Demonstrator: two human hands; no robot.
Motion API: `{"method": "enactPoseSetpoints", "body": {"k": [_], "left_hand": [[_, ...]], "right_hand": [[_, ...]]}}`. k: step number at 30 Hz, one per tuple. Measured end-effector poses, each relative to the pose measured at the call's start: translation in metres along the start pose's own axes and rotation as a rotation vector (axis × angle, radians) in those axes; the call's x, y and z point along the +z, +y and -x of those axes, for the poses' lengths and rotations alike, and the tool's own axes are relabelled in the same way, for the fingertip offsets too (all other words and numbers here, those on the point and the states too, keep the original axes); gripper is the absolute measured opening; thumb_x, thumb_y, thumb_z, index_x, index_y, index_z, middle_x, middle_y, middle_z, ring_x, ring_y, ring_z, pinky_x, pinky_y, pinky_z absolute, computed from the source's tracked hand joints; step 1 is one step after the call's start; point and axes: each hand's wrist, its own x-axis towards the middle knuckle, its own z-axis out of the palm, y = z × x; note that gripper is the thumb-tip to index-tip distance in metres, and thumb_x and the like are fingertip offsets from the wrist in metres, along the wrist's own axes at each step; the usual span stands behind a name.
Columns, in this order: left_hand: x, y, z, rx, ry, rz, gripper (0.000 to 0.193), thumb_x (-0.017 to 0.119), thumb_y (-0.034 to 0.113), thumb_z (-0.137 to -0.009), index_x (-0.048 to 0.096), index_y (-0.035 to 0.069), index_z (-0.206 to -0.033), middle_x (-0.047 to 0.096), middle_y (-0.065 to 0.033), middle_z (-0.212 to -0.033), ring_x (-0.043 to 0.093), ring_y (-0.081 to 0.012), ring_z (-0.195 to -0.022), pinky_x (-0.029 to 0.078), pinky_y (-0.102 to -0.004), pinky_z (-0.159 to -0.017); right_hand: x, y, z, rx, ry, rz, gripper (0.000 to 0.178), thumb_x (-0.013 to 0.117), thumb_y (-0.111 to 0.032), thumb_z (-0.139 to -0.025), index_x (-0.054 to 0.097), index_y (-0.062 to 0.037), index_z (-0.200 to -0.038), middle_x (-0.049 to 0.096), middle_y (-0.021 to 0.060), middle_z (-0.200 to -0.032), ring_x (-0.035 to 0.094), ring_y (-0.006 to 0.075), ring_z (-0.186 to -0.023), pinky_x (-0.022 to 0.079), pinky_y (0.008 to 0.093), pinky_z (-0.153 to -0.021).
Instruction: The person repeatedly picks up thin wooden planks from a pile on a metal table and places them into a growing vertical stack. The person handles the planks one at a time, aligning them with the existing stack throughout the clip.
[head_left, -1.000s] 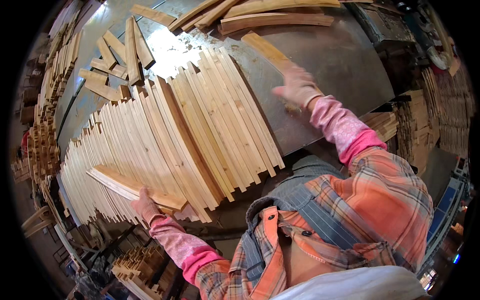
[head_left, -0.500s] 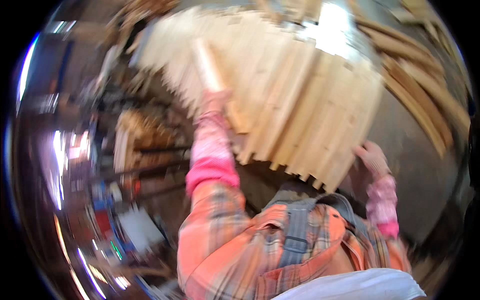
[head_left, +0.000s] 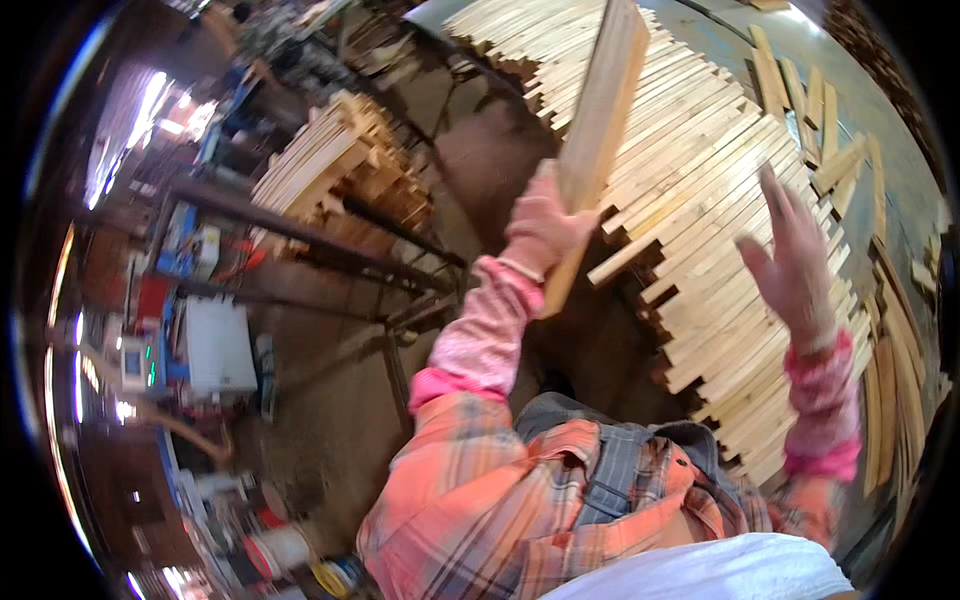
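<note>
While a white box (head_left: 220, 345) stands at the far left and a white bucket (head_left: 278, 552) sits lower down, a dark metal frame (head_left: 300, 235) runs toward the middle, with a stack of wooden pieces (head_left: 335, 160) beside it. Next comes the left hand (head_left: 545, 225), reaching up from a pink patterned sleeve (head_left: 485, 325). Its fingers are closed around a wooden board (head_left: 605, 100), with the thumb across the near face. The board is tilted, its upper end in front of the row of pale strips and its lower end over the floor; whether it touches the strips cannot be told.

Further right, the strips (head_left: 690, 195) lie side by side on the bench (head_left: 852, 80), their near ends uneven and one jutting out past its neighbours. The right hand (head_left: 795, 265) is in front of this row, fingers extended, thumb spread well away from them, and holding nothing; contact with the strips cannot be made out. Beyond it lie short loose pieces (head_left: 815, 95), some crossing one another, and, nearer the person, long curved boards (head_left: 903, 365) at the right edge.
</note>
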Motion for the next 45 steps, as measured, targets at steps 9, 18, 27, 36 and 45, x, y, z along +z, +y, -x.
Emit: {"method": "enactPoseSetpoints", "body": {"k": [9,18,27,36,45], "left_hand": [[-0.123,-0.141,-0.085,0.093,0.193,-0.187,0.084,0.085,0.027,-0.073,0.043,-0.003,-0.139,0.064,-0.0207,-0.110,0.065,-0.0420,-0.103,0.054,-0.0512,-0.087],[-0.200,-0.231,-0.209,0.056,0.245,-0.932,0.047,0.055,0.017,-0.095,0.053,-0.001,-0.138,0.063,-0.0186,-0.110,0.063,-0.0289,-0.095,0.052,-0.0420,-0.074],[-0.267,-0.364,-0.172,-0.380,0.147,0.097,0.053,0.072,0.022,-0.091,0.059,0.000,-0.137,0.068,-0.0203,-0.122,0.066,-0.0348,-0.113,0.051,-0.0400,-0.100],[-0.278,-0.479,-0.168,-1.099,0.640,1.019,0.037,0.070,0.018,-0.096,0.056,-0.001,-0.125,0.067,-0.0103,-0.110,0.068,-0.0208,-0.095,0.061,-0.0367,-0.080],[-0.267,-0.490,-0.189,-1.170,0.653,0.708,0.026,0.064,0.012,-0.096,0.059,0.000,-0.118,0.066,-0.0085,-0.104,0.066,-0.0192,-0.088,0.061,-0.0367,-0.072]], "right_hand": [[0.300,-0.172,-0.235,0.497,-0.392,-0.766,0.073,0.078,-0.051,-0.085,0.064,0.0134,-0.117,0.072,0.0249,-0.102,0.071,0.0331,-0.096,0.055,0.0421,-0.085],[0.497,-0.250,-0.395,0.347,-0.076,-1.132,0.032,0.069,-0.030,-0.098,0.070,-0.0135,-0.126,0.075,0.0183,-0.100,0.073,0.0296,-0.091,0.058,0.0386,-0.083],[0.624,-0.257,-0.697,0.200,-0.503,-0.982,0.038,0.079,-0.032,-0.080,0.075,0.0007,-0.099,0.074,0.0123,-0.088,0.071,0.0223,-0.077,0.057,0.0366,-0.073],[0.767,-0.443,-0.807,-0.379,-0.730,-0.456,0.038,0.073,-0.021,-0.075,0.075,-0.0014,-0.107,0.074,0.0200,-0.089,0.072,0.0312,-0.081,0.058,0.0423,-0.081],[0.846,-0.562,-0.757,-0.513,-0.991,-0.304,0.041,0.076,-0.042,-0.081,0.080,-0.0134,-0.111,0.077,0.0076,-0.100,0.072,0.0267,-0.094,0.056,0.0468,-0.087]]}}
